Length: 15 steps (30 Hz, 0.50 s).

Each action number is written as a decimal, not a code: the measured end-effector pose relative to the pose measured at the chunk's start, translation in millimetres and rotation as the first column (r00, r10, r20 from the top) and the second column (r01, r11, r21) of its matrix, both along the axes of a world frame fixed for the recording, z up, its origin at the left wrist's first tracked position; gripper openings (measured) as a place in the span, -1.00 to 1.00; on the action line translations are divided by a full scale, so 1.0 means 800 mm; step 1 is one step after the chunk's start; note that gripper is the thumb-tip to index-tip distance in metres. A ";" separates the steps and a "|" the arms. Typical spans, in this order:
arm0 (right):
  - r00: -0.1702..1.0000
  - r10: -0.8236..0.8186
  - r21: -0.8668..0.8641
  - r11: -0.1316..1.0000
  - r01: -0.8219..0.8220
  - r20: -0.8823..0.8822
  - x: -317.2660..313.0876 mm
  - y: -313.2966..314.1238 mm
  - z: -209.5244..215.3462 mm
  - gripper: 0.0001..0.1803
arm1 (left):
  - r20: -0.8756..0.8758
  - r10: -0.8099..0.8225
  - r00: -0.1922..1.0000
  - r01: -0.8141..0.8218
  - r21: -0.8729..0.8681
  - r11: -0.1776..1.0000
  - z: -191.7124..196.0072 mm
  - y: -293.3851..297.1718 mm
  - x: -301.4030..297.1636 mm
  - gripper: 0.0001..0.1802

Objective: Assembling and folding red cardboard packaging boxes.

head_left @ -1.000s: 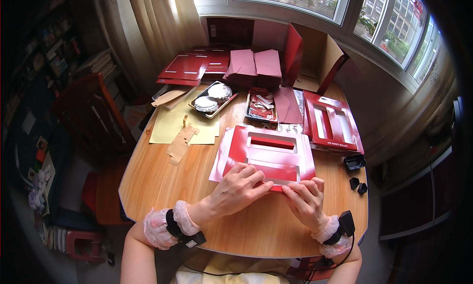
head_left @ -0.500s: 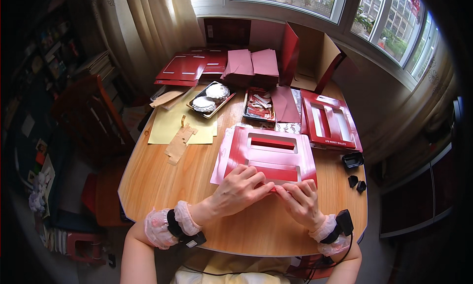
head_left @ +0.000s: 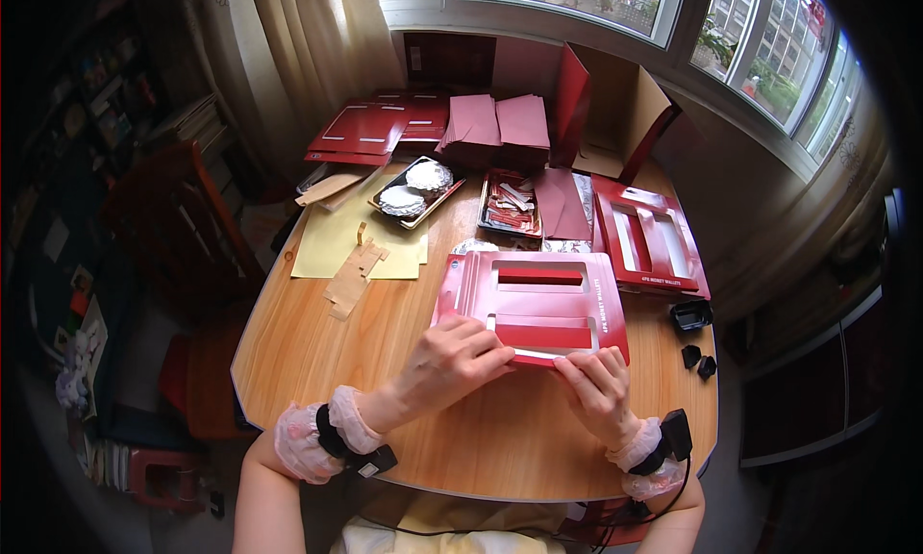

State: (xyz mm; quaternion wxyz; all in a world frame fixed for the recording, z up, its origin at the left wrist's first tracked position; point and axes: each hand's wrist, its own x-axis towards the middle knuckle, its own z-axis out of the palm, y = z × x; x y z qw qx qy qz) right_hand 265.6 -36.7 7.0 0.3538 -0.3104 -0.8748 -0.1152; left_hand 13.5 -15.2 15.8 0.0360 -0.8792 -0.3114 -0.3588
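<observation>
1. Left hand [head_left: 460, 350]: thumb and fingers pinch the near edge of a red windowed cardboard sleeve [head_left: 543, 305], left of mid-edge.
2. Right hand [head_left: 598, 383]: fingers closed on same edge, toward the right corner.
3. Sleeve sits over the near-center of the wooden table [head_left: 327, 366]; can't tell if its far edge touches the wood.
4. Just behind sleeve: whitish round item [head_left: 473, 247], mostly hidden by it.
5. Beyond: black tray of red and white strips [head_left: 511, 206], pink envelope [head_left: 558, 200] beside it.
6. Right: stacked windowed sleeves [head_left: 646, 239], near the held one; black plastic container [head_left: 690, 314] below them, clear of hands.
7. Left: tray with foil-like rounds [head_left: 426, 177] overlapping yellow paper [head_left: 322, 241]; tan tape piece [head_left: 354, 280] across paper edge.
8. Back: flat red cardboard [head_left: 356, 131], pink envelope stacks [head_left: 473, 119], open cardboard box [head_left: 615, 112].
</observation>
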 end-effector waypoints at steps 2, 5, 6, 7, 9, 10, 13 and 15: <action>1.000 -0.024 -0.005 1.000 0.024 -0.017 0.005 0.002 -0.001 -0.68 | 0.030 -0.030 0.999 0.030 0.017 0.999 0.002 0.011 -0.010 -0.81; 0.999 -0.023 -0.013 1.000 0.022 -0.036 0.005 0.004 -0.001 -0.67 | 0.058 -0.041 0.997 0.040 0.014 0.999 0.004 0.016 -0.020 -0.80; 0.999 -0.022 -0.015 1.000 0.022 -0.036 0.005 0.004 -0.001 -0.67 | 0.048 -0.039 0.998 0.039 0.010 0.999 0.005 0.016 -0.020 -0.81; 0.999 -0.027 -0.014 1.000 0.027 -0.038 0.006 0.005 -0.001 -0.67 | 0.038 -0.037 0.999 0.037 0.006 0.999 0.006 0.016 -0.020 -0.82; 0.999 -0.030 -0.013 0.999 0.030 -0.039 0.005 0.004 0.000 -0.67 | 0.035 -0.040 0.999 0.039 0.004 0.999 0.008 0.016 -0.020 -0.82; 0.999 -0.028 -0.012 1.000 0.028 -0.040 0.005 0.004 0.000 -0.68 | 0.032 -0.043 0.999 0.043 0.003 0.999 0.009 0.016 -0.020 -0.83; 0.998 -0.036 0.002 0.999 0.036 -0.045 0.005 0.004 0.001 -0.68 | 0.042 -0.041 0.998 0.041 0.005 0.999 0.012 0.021 -0.027 -0.84; 0.998 -0.047 0.017 0.999 0.048 -0.049 0.006 0.004 0.002 -0.68 | 0.037 -0.044 0.998 0.044 0.006 0.999 0.016 0.024 -0.033 -0.85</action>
